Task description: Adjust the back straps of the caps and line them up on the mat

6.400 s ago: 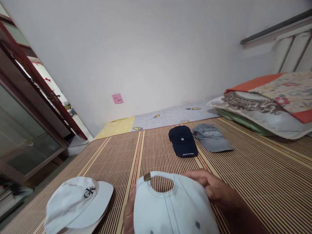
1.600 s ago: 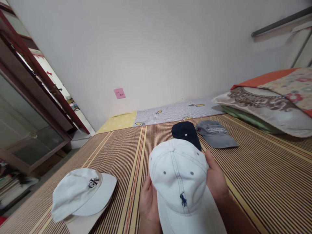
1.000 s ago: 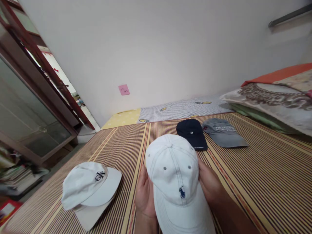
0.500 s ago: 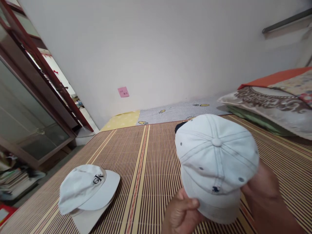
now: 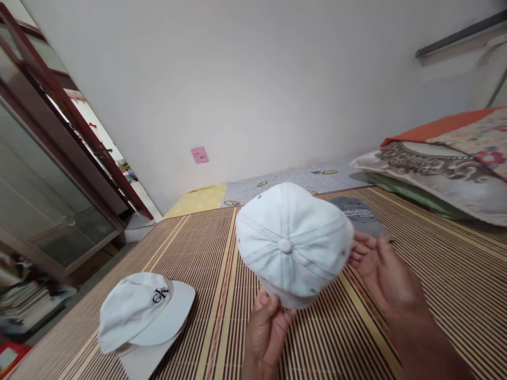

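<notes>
A white cap (image 5: 293, 237) is held up above the striped mat, its crown and top button facing me and its brim low toward me. My left hand (image 5: 267, 327) pinches the brim's lower edge. On the cap's right side is my right hand (image 5: 384, 274), its fingers loosely extended with the fingertips at the cap's edge, partly behind it. Another white cap (image 5: 134, 311) with a black logo lies at the left, on top of a beige brim (image 5: 144, 356). Behind the held cap a grey cap (image 5: 358, 214) with lettering rests on the mat.
The striped bamboo mat (image 5: 190, 258) covers the surface. Along the wall lies checked cloth (image 5: 277, 182) beside yellow cloth (image 5: 202, 200). Pillows (image 5: 435, 169) are stacked at the right. A pink note (image 5: 199, 154) is on the wall. A glass-panelled door (image 5: 43, 184) stands at the left.
The held white cap has moved left and tilted, so its brim shows less. My left hand moved with it. My right hand's fingers have come into view, and the grey cap is uncovered.
</notes>
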Demonstrator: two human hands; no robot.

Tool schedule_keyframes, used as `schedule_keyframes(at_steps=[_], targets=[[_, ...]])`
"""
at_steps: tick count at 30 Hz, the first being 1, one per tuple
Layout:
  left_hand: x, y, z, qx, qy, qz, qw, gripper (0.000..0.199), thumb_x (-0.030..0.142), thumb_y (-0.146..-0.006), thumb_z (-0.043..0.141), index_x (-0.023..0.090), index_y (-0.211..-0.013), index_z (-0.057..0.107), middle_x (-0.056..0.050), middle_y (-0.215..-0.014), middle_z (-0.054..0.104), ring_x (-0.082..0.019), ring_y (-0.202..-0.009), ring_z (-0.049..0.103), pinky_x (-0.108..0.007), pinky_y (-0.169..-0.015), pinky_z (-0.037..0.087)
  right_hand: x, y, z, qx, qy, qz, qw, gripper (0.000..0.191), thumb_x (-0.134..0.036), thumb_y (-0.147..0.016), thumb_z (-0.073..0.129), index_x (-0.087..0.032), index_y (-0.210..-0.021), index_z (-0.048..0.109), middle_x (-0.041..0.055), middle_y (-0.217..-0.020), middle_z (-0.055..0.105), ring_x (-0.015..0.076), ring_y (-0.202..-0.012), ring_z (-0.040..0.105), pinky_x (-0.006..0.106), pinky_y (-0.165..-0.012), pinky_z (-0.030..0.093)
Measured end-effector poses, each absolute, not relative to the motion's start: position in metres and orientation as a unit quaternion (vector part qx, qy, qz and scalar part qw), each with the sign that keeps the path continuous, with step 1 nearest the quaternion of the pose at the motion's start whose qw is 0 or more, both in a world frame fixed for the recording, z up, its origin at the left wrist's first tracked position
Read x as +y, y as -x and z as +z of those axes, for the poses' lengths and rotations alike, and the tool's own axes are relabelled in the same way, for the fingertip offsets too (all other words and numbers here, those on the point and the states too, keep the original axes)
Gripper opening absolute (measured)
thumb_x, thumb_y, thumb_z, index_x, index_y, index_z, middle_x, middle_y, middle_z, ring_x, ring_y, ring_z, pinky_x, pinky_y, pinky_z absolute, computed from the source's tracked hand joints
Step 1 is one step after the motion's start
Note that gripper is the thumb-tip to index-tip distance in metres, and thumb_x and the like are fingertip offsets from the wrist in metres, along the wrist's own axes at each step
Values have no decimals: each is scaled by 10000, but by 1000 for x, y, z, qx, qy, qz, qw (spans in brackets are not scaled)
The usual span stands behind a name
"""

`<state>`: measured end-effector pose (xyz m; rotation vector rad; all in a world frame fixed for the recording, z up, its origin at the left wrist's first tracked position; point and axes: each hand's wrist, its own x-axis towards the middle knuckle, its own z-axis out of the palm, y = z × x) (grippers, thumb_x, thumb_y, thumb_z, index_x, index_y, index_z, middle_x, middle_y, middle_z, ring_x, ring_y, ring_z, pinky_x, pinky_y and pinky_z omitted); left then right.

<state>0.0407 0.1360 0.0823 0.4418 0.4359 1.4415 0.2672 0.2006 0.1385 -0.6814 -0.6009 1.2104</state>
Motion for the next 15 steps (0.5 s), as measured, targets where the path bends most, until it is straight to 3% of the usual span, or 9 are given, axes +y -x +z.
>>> schedule_keyframes(at_steps=[3,8,15], targets=[[145,-18,75,243,-146,686,670,534,14,-900,678,271,-1366,626,-63,-1058,820,-168,-837,788,-209,-696,644,205,-275,136,-251,331,532,738,452,-621,-953,604,-201,-933,769,52,-736,729,176,-692,670,270,-644,569],[161,6,72,299,-50,727,616,492,-16,-961,541,218,-1391,588,-101,-1073,823,-177,-857,799,-220,-694,647,208,-280,130,-223,311,547,744,363,-519,-932,666,-173,-901,774,43,-704,689,158,-646,630,247,-601,552],[198,3,78,325,-21,728,604,342,-24,-955,557,162,-1218,673,-80,-989,811,-169,-814,779,-225,-660,637,210,-274,125,-259,291,572,722,370,-509,-808,814,-149,-893,787,41,-681,681,156,-650,615,239,-593,533]])
